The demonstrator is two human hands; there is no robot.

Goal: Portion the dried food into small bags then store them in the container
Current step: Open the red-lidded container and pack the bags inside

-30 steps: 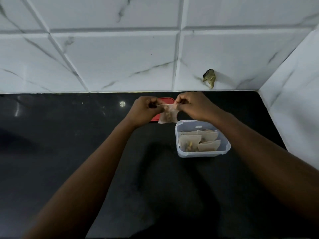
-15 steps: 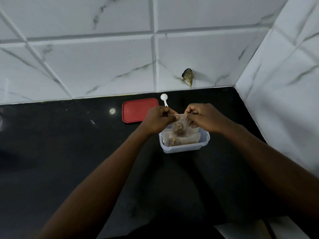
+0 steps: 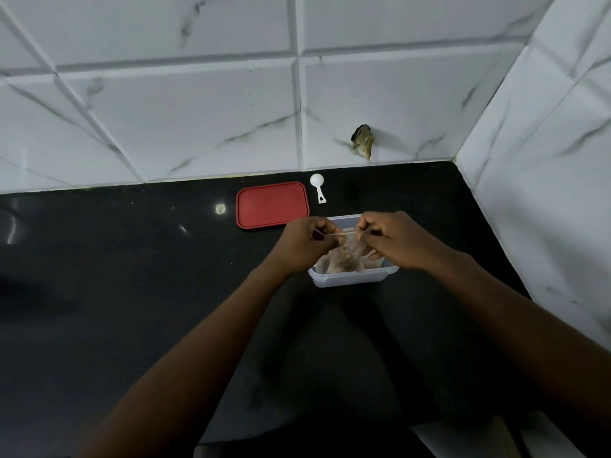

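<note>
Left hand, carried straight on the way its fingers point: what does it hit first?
Probably the right hand: the left hand points rightward along the top of the bag, which both pinch above the container. Depth between them is unclear.

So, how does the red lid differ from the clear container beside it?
The red lid is opaque; the container is clear plastic. The red lid lies flat on the black counter, bare; the container stands open with filled bags inside. Nothing touches the red lid; the left hand and right hand pinch a small bag over the container. Both are rectangular with rounded corners.
</note>
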